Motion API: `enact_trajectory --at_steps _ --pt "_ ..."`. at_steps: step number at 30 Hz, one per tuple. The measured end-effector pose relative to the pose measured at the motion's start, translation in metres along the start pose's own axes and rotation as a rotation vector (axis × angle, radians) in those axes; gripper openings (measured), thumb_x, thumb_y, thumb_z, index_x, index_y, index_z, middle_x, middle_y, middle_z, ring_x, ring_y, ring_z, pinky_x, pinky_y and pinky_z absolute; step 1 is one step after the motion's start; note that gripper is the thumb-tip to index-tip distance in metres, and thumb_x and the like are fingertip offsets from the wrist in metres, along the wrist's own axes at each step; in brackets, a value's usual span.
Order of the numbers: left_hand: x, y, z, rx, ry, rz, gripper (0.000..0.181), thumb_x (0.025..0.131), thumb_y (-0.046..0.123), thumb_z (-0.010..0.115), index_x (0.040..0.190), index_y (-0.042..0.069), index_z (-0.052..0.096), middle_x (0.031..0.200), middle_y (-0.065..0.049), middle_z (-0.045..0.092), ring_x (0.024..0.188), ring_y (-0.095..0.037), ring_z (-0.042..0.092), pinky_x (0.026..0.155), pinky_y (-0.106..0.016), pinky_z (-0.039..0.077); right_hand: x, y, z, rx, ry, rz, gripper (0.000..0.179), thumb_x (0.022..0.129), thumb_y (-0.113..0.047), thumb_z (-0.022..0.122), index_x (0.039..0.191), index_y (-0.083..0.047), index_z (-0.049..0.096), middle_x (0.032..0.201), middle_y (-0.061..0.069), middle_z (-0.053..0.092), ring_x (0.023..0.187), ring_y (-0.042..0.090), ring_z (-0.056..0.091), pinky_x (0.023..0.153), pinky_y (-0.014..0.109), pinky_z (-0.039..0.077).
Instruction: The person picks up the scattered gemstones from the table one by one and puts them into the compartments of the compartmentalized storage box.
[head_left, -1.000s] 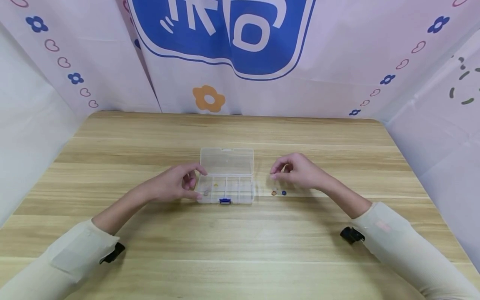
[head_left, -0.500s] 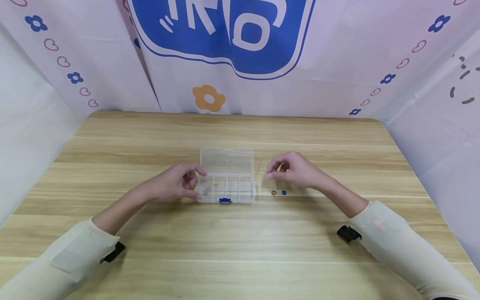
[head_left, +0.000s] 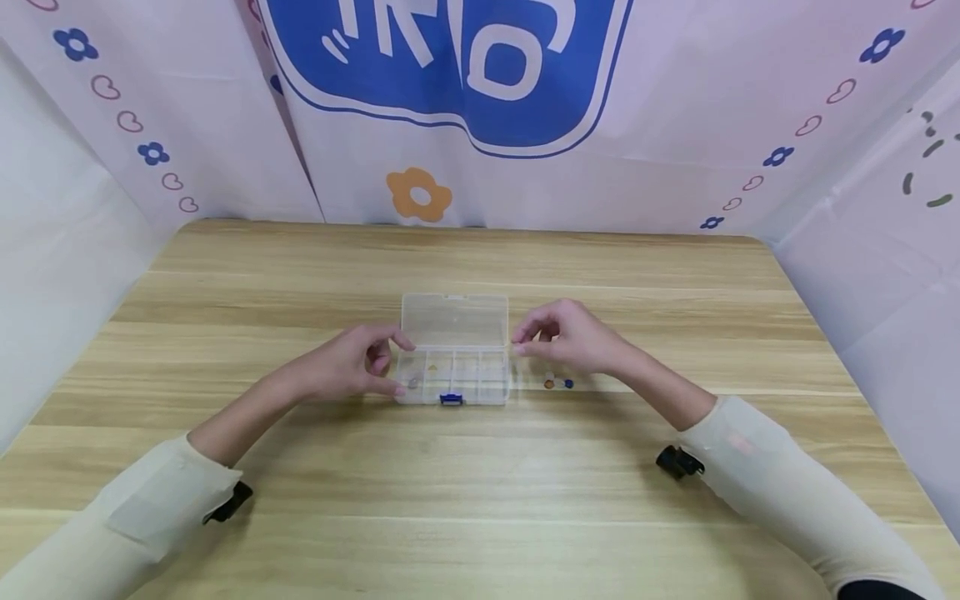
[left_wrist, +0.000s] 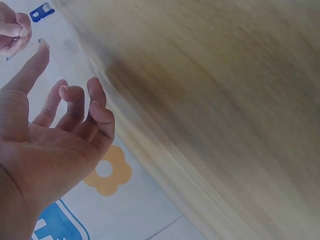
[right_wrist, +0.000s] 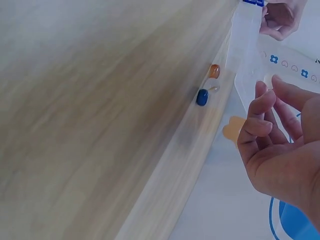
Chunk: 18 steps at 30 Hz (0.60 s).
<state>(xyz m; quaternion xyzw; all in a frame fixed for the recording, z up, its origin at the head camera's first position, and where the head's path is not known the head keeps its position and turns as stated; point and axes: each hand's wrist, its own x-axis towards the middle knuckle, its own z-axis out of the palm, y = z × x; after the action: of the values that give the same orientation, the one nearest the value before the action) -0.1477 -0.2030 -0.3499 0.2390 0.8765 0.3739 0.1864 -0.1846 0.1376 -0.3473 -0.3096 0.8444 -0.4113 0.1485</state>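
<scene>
A clear plastic compartment box (head_left: 491,398) with a blue latch (head_left: 451,399) lies with its lid (head_left: 454,321) folded back. In its left compartments sit a small yellow piece (head_left: 432,367) and a pale bead (head_left: 414,382). My left hand (head_left: 351,365) holds the box's left end, index finger at the hinge corner, thumb at the near corner. Beside the box's right end, my right hand (head_left: 573,337) pinches something tiny between thumb and fingertip, mostly hidden. Below that hand lie an orange bead (right_wrist: 214,71), a clear bead (right_wrist: 213,85) and a dark blue bead (right_wrist: 202,97).
The wooden table (head_left: 450,508) extends around the box on every side. A white printed cloth (head_left: 600,196) hangs behind its far edge, and plain white sheets stand at left and right. Each sleeve carries a black wrist camera (head_left: 678,461).
My right hand has moved left, from above the loose beads to the box's right edge, its fingertips still pinched. The left hand and the box have stayed in place.
</scene>
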Motion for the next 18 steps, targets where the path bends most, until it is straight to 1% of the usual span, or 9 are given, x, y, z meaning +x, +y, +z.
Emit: enact_trajectory --at_steps 10,18 --pt "0.000 0.001 0.000 -0.016 -0.001 0.001 0.050 0.083 0.008 0.087 0.125 -0.005 0.062 0.072 -0.002 0.047 0.070 -0.017 0.044 0.065 -0.027 0.041 0.009 -0.008 0.009 0.021 -0.017 -0.017 0.006 0.093 -0.005 0.077 0.098 -0.001 0.078 0.094 0.004 0.076 0.079 0.017 0.067 0.074 0.029 0.054" --pt "0.000 0.000 0.000 -0.024 -0.004 0.007 0.052 0.083 0.008 0.087 0.125 -0.006 0.061 0.072 -0.004 0.048 0.070 -0.017 0.044 0.064 -0.026 0.040 0.015 -0.014 0.017 0.037 -0.043 -0.047 0.004 0.092 -0.005 0.078 0.094 -0.002 0.078 0.090 0.003 0.076 0.078 0.015 0.067 0.072 0.028 0.054"
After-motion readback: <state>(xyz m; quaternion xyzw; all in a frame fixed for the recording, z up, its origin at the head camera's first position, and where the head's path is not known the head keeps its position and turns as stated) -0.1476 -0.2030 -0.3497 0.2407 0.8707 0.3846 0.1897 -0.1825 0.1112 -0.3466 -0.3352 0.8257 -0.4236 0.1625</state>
